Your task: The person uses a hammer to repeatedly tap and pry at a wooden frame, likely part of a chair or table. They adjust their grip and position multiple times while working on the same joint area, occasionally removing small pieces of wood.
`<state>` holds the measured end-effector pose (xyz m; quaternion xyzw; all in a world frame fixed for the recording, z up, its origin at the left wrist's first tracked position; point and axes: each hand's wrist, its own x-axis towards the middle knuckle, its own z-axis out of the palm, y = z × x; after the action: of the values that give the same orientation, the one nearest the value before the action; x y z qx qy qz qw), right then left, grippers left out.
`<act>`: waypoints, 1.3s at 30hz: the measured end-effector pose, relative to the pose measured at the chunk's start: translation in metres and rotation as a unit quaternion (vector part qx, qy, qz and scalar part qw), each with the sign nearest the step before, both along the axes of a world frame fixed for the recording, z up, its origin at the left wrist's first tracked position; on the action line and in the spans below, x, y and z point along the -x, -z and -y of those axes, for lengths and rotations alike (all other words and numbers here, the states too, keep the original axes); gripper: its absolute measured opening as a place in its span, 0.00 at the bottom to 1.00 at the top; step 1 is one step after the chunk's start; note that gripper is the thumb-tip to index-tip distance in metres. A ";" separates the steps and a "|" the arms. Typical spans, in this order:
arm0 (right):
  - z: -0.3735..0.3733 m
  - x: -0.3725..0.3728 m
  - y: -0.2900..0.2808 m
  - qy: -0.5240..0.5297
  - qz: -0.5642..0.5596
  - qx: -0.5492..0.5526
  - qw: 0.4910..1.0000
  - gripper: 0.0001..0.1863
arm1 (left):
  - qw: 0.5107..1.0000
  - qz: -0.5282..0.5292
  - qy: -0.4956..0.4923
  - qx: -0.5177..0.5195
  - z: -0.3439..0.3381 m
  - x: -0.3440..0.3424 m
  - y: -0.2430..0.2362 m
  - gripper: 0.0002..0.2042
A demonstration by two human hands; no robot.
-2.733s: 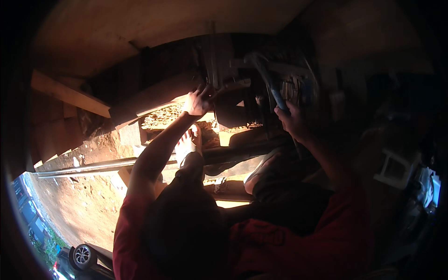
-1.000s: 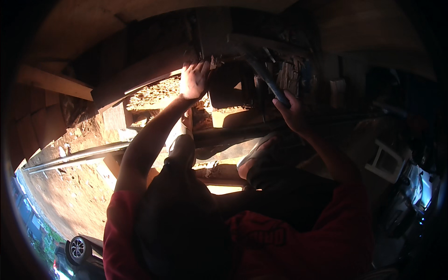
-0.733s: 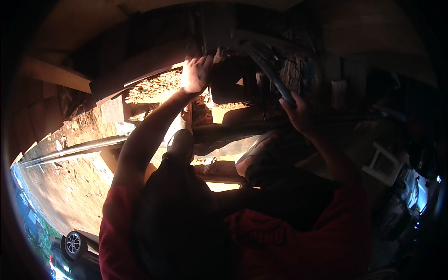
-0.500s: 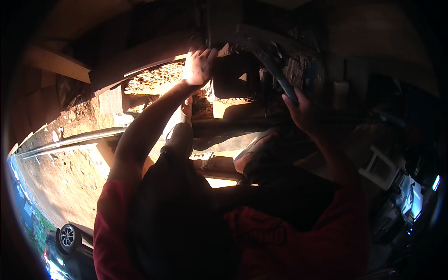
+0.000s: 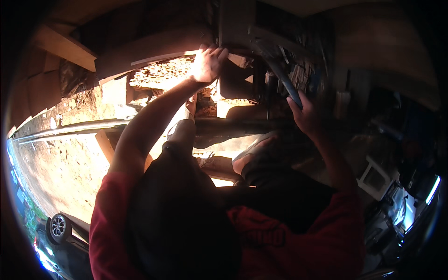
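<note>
My left hand (image 5: 208, 64), bright in the sun, is closed on the lower edge of a dark wooden board (image 5: 154, 49) at the top of the view. Its fingertips are partly hidden there. My right hand (image 5: 303, 112) is wrapped round the blue-grey handle of a long tool (image 5: 284, 81). The tool slants up and left into shadow, where its far end, close to the boards, is too dark to make out. Below the left hand, rough splintered wood (image 5: 163, 74) shows in strong light.
A light wooden beam (image 5: 67, 49) juts in at upper left. Long metal pipes (image 5: 70, 128) lie across the sunlit dirt. My feet (image 5: 252, 151) rest among timber pieces. A pale frame-like object (image 5: 374, 177) stands at right; a car wheel (image 5: 58, 227) shows at lower left.
The view has shifted a little, so the boards and both hands appear slightly farther right. My left hand stays at the board and my right keeps its hold on the tool.
</note>
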<state>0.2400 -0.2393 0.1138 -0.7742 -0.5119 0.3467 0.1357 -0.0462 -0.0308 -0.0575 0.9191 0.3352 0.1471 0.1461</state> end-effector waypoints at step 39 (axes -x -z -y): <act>0.010 -0.005 -0.008 0.045 -0.059 0.022 0.997 0.15 | 0.999 0.035 -0.005 0.011 -0.004 0.001 0.006 0.15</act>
<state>0.2454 -0.2494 0.1219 -0.7771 -0.4602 0.3968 0.1639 -0.0468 -0.0267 -0.0631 0.9100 0.3361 0.1762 0.1668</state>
